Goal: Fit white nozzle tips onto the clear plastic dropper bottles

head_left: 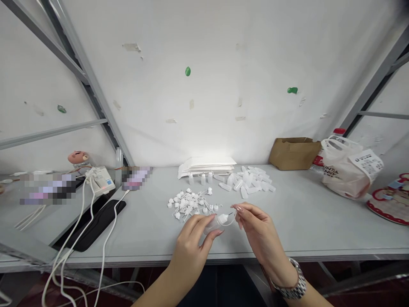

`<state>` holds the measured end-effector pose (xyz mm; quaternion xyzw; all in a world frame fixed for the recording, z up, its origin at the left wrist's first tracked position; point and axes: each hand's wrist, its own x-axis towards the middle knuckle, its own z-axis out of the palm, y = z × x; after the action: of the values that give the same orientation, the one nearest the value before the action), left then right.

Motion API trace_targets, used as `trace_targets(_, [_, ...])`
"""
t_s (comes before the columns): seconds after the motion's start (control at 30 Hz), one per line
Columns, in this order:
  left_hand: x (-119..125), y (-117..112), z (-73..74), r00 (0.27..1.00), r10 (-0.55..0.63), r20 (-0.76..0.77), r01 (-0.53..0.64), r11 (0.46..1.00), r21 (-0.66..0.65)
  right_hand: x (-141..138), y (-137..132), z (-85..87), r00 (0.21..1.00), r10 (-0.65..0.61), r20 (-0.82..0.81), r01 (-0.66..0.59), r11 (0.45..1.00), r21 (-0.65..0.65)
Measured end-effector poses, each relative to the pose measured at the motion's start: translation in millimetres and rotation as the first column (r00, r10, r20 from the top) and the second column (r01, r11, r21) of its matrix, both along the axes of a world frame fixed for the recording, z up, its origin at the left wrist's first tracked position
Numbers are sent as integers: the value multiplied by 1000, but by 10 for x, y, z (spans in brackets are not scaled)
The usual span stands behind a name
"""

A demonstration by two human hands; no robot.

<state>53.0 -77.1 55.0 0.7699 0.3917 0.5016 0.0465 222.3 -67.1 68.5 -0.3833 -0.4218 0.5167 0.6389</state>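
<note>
My left hand (194,244) is closed round a small translucent squeeze bottle (211,225), tilted with its white needle-tip cap (223,218) pointing right. A thin metal needle sticks out of that cap. Fingers of my right hand (258,226) pinch the end of the white tether strap (232,221) joined to the cap, just right of the needle. Behind my left hand lies a pile of white caps (190,202) with straps. Farther back is a heap of translucent bottles (252,179). Three capped bottles (203,179) stand upright by the white envelopes.
White padded envelopes (207,165) lie against the wall. To the right are a cardboard box (295,154), a plastic bag (347,170) and a red-edged cloth item (391,202). At left sit a power strip (101,181), white cables (107,238) and a black flat object (99,226).
</note>
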Motion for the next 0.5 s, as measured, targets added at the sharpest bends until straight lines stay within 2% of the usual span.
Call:
trace_targets(0.33, [-9,12,-22,1000,22,2,-22,1000,1,-38,9,-87,991,51,122,-62,994,88])
trace_targets(0.5, [-14,19,-15,1000,25,10,-25,1000,2,-25,20,-92,985,53,165,-68,994,87])
